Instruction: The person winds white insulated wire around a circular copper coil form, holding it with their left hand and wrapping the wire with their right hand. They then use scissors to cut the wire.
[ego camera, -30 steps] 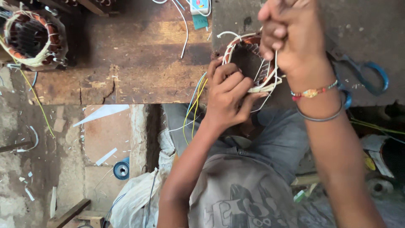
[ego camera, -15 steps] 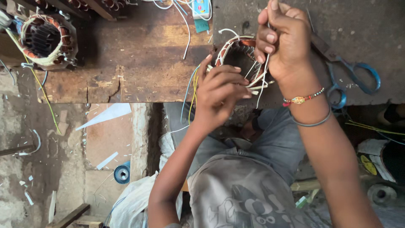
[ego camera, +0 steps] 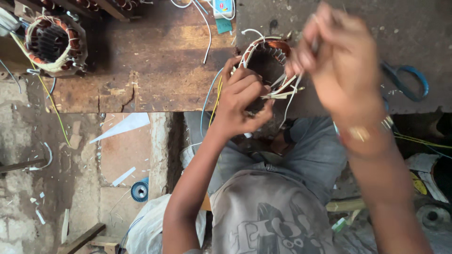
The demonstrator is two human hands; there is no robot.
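Two hands on one stator (ego camera: 263, 54) at the bench (ego camera: 155, 70) edge, mid-lacing.
Left hand (ego camera: 242, 101) clamps the white leads (ego camera: 282, 91) against the coil; right hand (ego camera: 341, 61), blurred, pinches shut on a thin thread-like strand, hard to make out. Next move, I judge, needs steady tension.

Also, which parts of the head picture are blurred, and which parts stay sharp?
Head view: the right hand is smeared by motion blur, its wrist band too; the left hand on the motor winding is fairly sharp; the second winding on the wooden bench is sharp, in soft daylight.
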